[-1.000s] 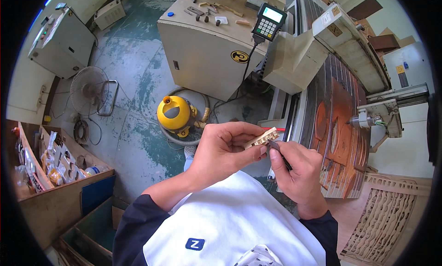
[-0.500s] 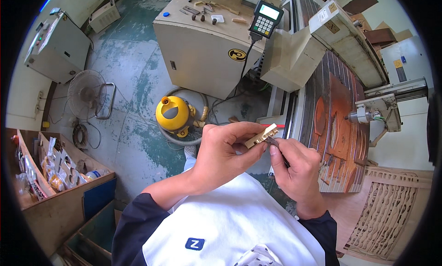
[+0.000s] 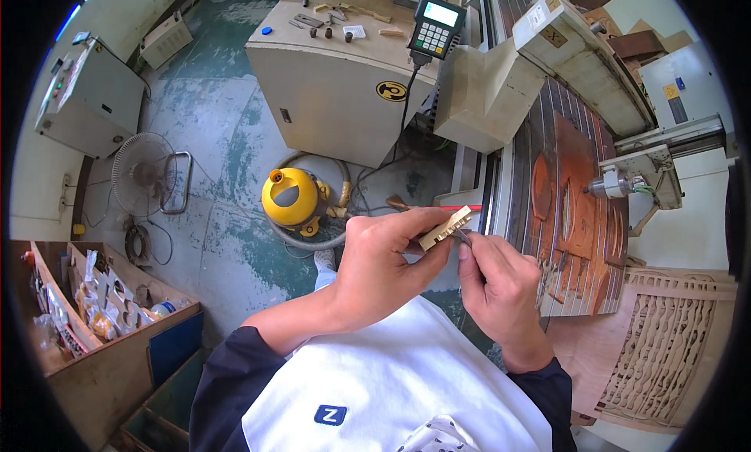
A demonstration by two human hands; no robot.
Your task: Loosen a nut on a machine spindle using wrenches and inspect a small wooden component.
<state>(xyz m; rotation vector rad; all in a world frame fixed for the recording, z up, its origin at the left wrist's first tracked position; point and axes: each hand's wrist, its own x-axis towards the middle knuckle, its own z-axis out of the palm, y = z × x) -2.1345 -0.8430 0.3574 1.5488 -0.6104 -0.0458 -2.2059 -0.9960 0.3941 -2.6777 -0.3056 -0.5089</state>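
A small pale yellow block [image 3: 443,231] with notches along one edge is pinched between the thumb and fingers of my left hand [image 3: 379,252], in front of my chest. It is tilted, its right end higher. My right hand [image 3: 501,278] grips a thin grey metal tool [image 3: 464,238], whose tip lies at or very near the notched edge. Fingers hide most of the tool, so its exact kind cannot be made out.
A yellow vacuum cleaner [image 3: 292,200] with a grey hose stands on the floor ahead. Behind it is a control cabinet [image 3: 328,92] carrying a handheld keypad [image 3: 435,31]. At right lies a slatted machine bed [image 3: 575,288] with cut brown sheets; a wooden bin [image 3: 117,358] sits at left.
The surroundings have shifted slightly in the picture. My left hand keeps the block in nearly the same place, while the tool in my right hand sits at a slightly different angle.
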